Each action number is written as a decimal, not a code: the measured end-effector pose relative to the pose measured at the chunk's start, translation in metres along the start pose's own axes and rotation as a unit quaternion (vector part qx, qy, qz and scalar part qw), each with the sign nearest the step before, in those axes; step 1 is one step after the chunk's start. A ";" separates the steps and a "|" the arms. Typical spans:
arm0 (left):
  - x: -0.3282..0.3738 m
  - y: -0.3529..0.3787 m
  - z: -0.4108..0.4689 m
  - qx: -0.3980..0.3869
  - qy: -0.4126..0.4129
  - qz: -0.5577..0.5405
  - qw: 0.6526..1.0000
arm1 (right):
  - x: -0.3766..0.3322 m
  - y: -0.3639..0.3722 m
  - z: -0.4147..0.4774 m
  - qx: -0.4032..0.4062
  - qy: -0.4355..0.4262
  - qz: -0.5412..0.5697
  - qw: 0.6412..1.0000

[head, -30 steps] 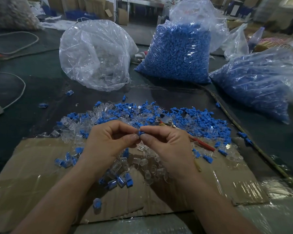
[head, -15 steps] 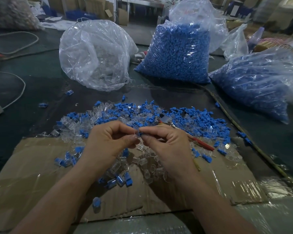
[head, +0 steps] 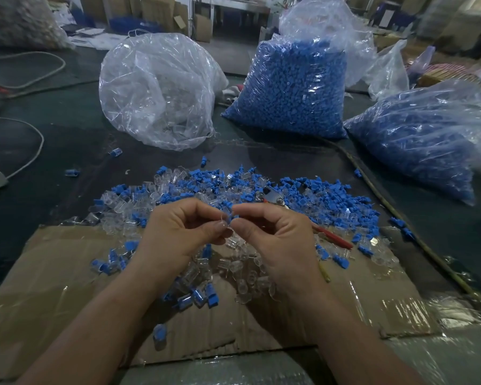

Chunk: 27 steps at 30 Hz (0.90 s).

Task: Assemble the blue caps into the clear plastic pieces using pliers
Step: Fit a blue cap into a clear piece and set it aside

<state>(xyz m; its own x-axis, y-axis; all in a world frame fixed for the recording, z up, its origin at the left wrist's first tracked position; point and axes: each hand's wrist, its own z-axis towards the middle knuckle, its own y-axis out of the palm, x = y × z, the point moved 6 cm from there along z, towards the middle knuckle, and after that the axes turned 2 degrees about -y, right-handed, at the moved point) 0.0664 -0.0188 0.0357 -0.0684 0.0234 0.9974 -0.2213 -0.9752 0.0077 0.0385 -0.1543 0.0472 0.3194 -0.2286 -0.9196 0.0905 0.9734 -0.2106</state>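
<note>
Hardly anything has been shifted: blue cap (head: 230, 217) and clear piece (head: 225, 225) are kept pinched together between left hand (head: 184, 232) and right hand (head: 272, 240) above the cardboard's (head: 53, 273) far edge. Pliers (head: 334, 238) are left lying just behind the right hand, the nearer one.

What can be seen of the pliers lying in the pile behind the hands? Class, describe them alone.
The pliers lie flat in the loose pile, unheld. Their grey metal head, with a round pivot, points up-left among blue caps and clear pieces. One red-sleeved handle runs down-right. The right hand, in front, hides the middle; a yellowish tip by that wrist may be the second handle.
</note>
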 end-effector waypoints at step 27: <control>-0.008 -0.002 0.001 -0.041 -0.083 -0.107 0.990 | -0.004 0.002 -0.002 0.025 -0.128 -0.057 0.990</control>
<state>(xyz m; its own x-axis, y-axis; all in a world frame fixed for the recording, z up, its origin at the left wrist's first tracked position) 0.0684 -0.0170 0.0278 0.1478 0.1846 0.9716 -0.2919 -0.9305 0.2212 0.0356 -0.1513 0.0503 0.5324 -0.3390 -0.7757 0.1831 0.9407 -0.2855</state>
